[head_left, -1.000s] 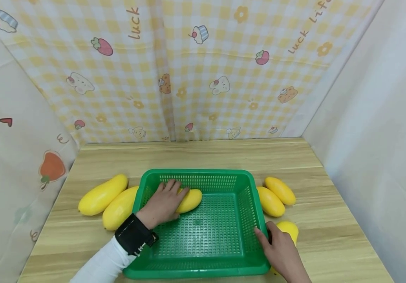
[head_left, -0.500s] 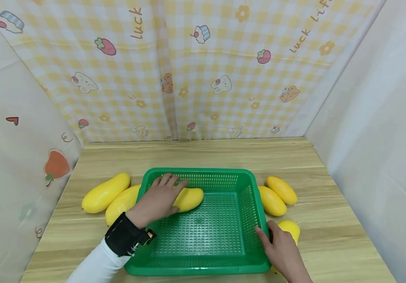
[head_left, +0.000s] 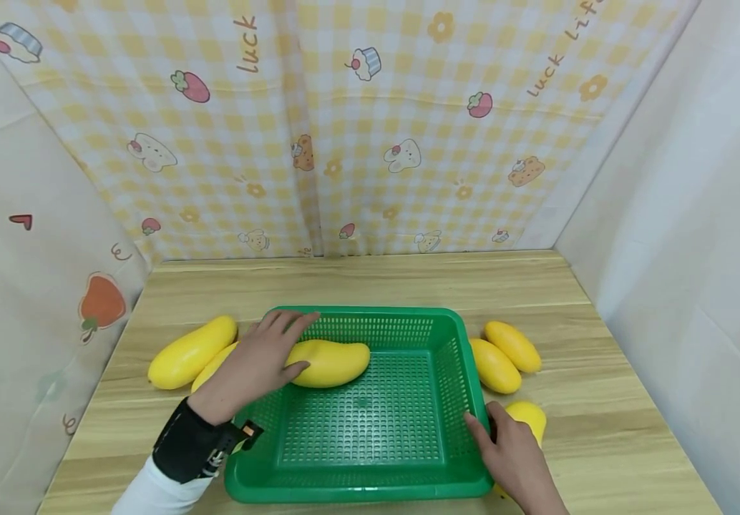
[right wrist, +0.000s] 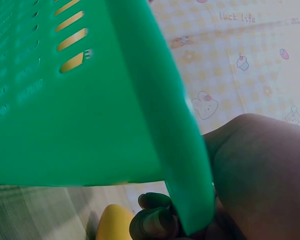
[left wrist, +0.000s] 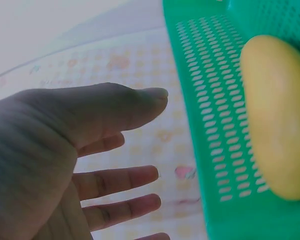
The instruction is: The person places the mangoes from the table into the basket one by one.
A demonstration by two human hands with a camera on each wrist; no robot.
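Note:
A yellow mango (head_left: 328,363) lies in the back left part of a green plastic basket (head_left: 357,495). Over the basket's left rim is my left hand (head_left: 250,368), its fingers spread and holding nothing. In the left wrist view that hand (left wrist: 65,155) is apart from the mango (left wrist: 280,120). My right hand (head_left: 513,454) grips the basket's right rim near the front corner, with the thumb on the inner side. The right wrist view has the curled fingers (right wrist: 155,222) below the green rim (right wrist: 175,125).
Left of the basket lie two large mangoes (head_left: 192,354), one partly behind my left hand. To its right are two smaller orange-yellow mangoes (head_left: 512,345). Another yellow mango (head_left: 529,417) is partly hidden by my right hand. A patterned curtain (head_left: 370,143) stands behind the wooden table (head_left: 370,279).
My left hand has let go of the mango and moved left and up off it, towards the basket's left rim. The mango stays in the basket; my right hand keeps its grip.

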